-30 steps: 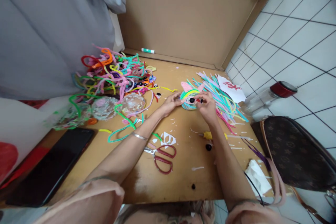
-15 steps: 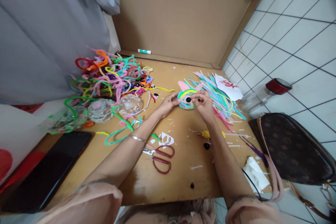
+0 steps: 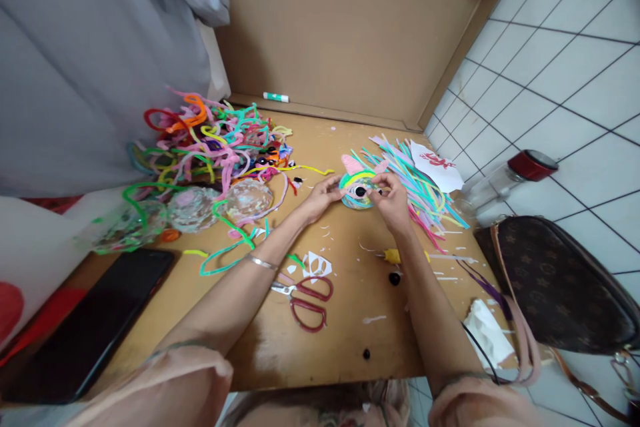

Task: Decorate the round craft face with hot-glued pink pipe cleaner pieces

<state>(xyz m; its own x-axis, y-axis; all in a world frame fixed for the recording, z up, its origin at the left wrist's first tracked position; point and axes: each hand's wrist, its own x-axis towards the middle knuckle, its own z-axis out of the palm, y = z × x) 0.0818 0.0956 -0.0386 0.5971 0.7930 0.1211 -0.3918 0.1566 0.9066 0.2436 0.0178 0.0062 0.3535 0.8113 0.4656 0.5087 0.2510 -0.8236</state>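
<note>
One pair of red-handled metal scissors, one black flat phone, one green-and-white glue stick, one red-lidded clear glass jar, three clear crinkled plastic cups.

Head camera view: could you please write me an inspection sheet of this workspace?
Surface: wooden table, paper scraps scattered.
Job's things: round pipe-cleaner face with pink ears and a black eye.
Clutter: tangled pipe cleaners, straight pipe cleaners, scissors, phone, glue stick.
Grippers: left hand steadies the face; right hand pinches at its eye.
Cables: thin black cord.
Surroundings: cardboard panel, handbag, jar, tiled floor.
</note>
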